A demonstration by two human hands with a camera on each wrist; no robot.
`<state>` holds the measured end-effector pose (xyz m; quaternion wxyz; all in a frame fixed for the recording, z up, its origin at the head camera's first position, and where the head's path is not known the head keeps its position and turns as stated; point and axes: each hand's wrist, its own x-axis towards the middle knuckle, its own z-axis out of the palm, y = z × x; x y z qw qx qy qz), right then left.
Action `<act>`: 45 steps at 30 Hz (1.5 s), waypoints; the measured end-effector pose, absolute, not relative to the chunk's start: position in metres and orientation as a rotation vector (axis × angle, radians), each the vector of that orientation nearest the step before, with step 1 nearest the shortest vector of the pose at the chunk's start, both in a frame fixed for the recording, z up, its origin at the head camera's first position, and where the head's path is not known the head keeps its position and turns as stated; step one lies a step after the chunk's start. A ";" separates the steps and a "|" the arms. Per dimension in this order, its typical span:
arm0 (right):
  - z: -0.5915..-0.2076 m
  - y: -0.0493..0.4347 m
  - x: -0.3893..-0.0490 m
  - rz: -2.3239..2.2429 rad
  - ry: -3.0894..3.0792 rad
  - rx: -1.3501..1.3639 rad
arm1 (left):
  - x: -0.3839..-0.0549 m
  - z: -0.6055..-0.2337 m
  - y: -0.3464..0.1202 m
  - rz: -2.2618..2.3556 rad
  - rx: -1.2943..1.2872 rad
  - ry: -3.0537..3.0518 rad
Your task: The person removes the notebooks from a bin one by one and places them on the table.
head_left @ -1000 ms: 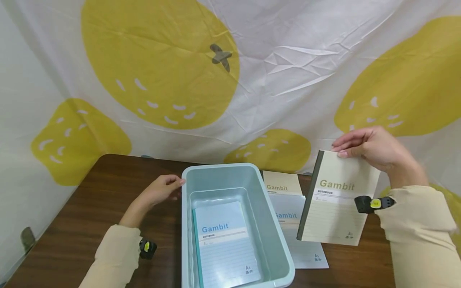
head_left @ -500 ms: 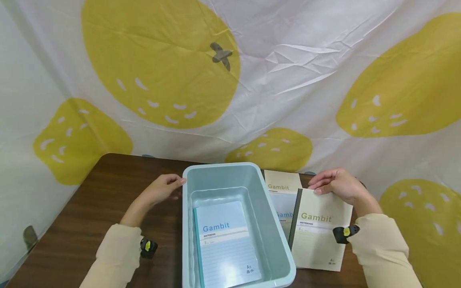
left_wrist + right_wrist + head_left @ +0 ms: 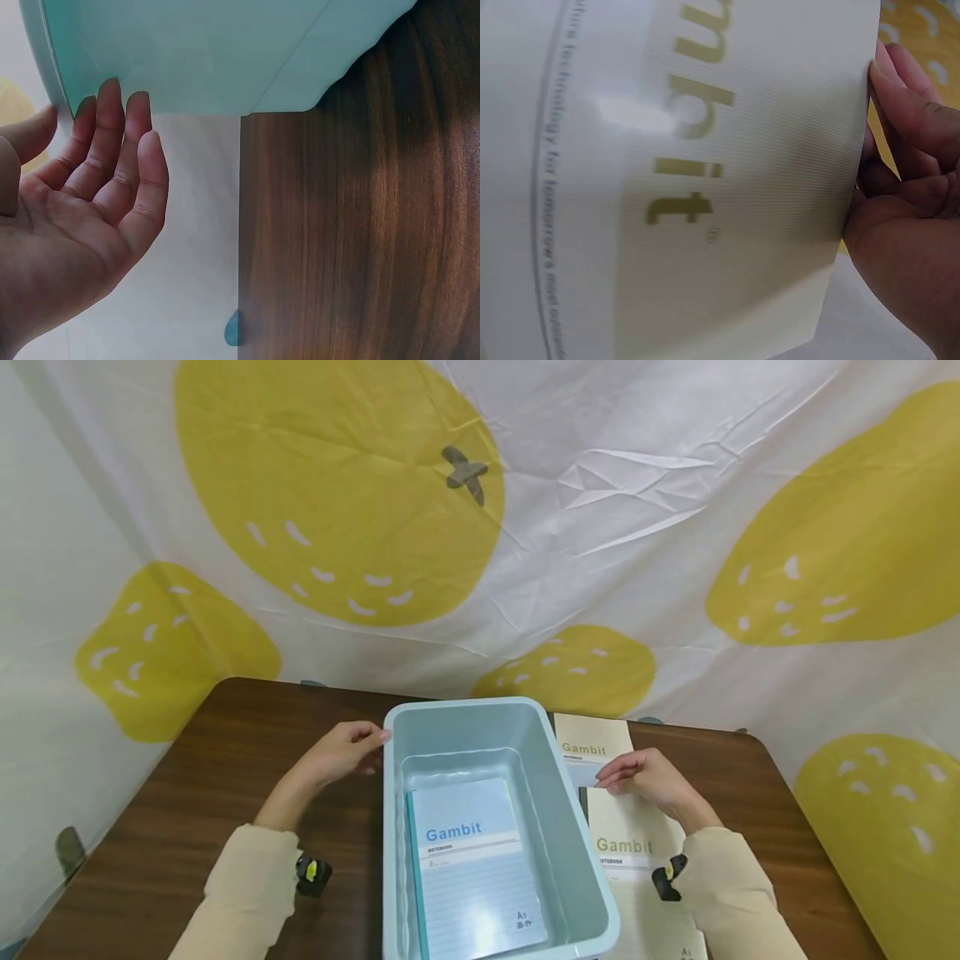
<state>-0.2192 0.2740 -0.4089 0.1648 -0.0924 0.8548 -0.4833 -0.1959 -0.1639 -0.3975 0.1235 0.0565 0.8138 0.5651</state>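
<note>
At the far left corner of a light-blue plastic bin (image 3: 463, 725), my left hand (image 3: 343, 760) pinches the rim, thumb at its edge and fingers against the outer wall in the left wrist view. A blue-covered Gambit notebook (image 3: 480, 881) with a teal spine lies inside on the floor of the bin. My right hand (image 3: 652, 785) holds a cream Gambit notebook (image 3: 645, 914) by its top edge, thumb on the front cover and fingers behind, as the right wrist view shows. It covers most of the notebooks under it, right of the bin.
Another cream notebook (image 3: 592, 733) shows behind the held one, beside the bin's right wall. Everything stands on a dark wooden table (image 3: 247, 735). A white cloth with yellow fruit prints (image 3: 337, 485) hangs behind the table's far edge.
My right hand has brought the cream notebook down and to the left, over the notebooks right of the bin. The left hand has stayed at the bin's rim.
</note>
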 end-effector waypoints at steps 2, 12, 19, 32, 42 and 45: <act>-0.418 0.274 -0.219 -1.394 2.423 -0.240 | -0.196 -0.398 -0.164 1.649 0.166 2.374; -0.426 0.274 -0.219 -1.433 2.416 -0.131 | -0.196 -0.399 -0.165 1.659 0.157 2.371; -0.410 0.270 -0.224 -1.387 2.436 -0.164 | -0.195 -0.400 -0.165 1.659 0.163 2.368; -0.359 0.237 -0.237 -1.377 2.453 -0.295 | -0.196 -0.400 -0.166 1.647 0.159 2.377; -0.337 0.194 -0.246 -1.384 2.441 -0.435 | -0.196 -0.397 -0.164 1.639 0.142 2.377; -0.337 0.181 -0.247 -1.404 2.408 -0.454 | -0.196 -0.397 -0.164 1.642 0.152 2.374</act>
